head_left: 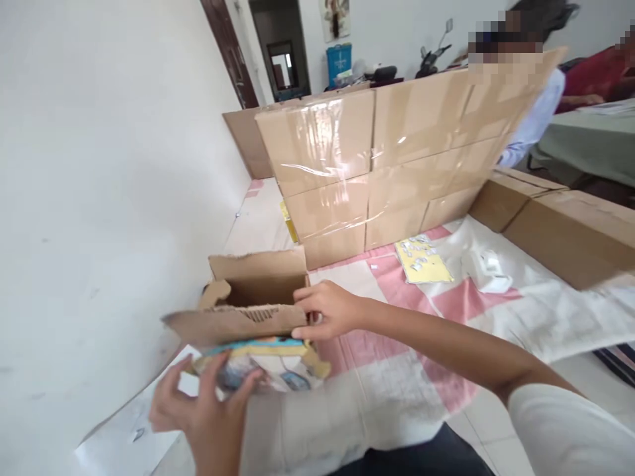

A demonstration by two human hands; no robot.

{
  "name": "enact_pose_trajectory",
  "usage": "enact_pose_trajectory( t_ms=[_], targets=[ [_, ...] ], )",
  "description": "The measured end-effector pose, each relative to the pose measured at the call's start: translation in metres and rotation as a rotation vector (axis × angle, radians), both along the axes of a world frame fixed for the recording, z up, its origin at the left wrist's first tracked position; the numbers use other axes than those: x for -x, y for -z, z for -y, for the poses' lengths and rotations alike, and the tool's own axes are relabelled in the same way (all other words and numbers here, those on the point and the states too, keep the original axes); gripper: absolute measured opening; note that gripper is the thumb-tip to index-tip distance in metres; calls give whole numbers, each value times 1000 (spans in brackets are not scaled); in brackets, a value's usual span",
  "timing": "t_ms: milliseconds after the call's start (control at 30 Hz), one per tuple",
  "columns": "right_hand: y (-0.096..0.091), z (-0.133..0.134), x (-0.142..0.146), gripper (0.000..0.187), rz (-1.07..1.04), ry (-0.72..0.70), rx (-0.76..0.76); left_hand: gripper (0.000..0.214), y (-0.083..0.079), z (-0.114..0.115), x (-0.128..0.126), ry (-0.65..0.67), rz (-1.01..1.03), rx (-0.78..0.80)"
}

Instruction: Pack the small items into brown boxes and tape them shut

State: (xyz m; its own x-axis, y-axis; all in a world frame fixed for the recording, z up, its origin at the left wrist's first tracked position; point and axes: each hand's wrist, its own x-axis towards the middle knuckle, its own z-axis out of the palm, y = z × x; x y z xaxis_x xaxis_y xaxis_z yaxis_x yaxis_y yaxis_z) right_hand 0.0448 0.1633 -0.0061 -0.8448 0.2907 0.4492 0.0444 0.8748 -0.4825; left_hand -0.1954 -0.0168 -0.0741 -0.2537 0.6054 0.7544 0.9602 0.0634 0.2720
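An open brown cardboard box stands at the left near the wall, its flaps raised. My right hand is closed on the right end of its near flap, fingers behind and thumb in front. Directly before that flap is a colourful printed carton with blue, yellow and white on it; I cannot tell whether it is joined to the box. The fingers and thumb of my left hand curve onto the carton's left part, gripping it. Its lower side is partly hidden and blurred.
A tall taped cardboard partition stands behind the box. On the pink-and-white cloth lie a yellow sheet with small pieces and a white object. Long cardboard borders the right. People sit beyond the partition.
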Motion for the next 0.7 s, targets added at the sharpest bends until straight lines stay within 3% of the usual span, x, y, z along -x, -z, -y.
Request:
enact_pose_trajectory(
  t_ms=[100, 200, 267, 333, 467, 600, 700],
  targets=[
    [1, 16, -66, 64, 30, 26, -41, 52, 19, 6, -65, 44, -211, -86],
    [0, 23, -127, 73, 82, 136, -104, 44, 28, -3, -118, 166, -376, -74],
    [2, 26, -159, 71, 103, 235, -124, 37, 28, -9, -140, 326, -375, 64],
    [7, 30, -181, 62, 99, 331, -119, 40, 23, -14, -152, 472, -299, 297],
    [22, 46, -199, 42, 8, 437, -93, 77, 2, -21, -162, 516, -251, 687],
    [30, 61, -199, 36, -45, 432, -183, 57, -16, -19, -168, 503, -364, 803],
    [25, 65, -196, 28, -5, 416, -300, 46, -22, -10, -172, 521, -380, 964]
  ],
)
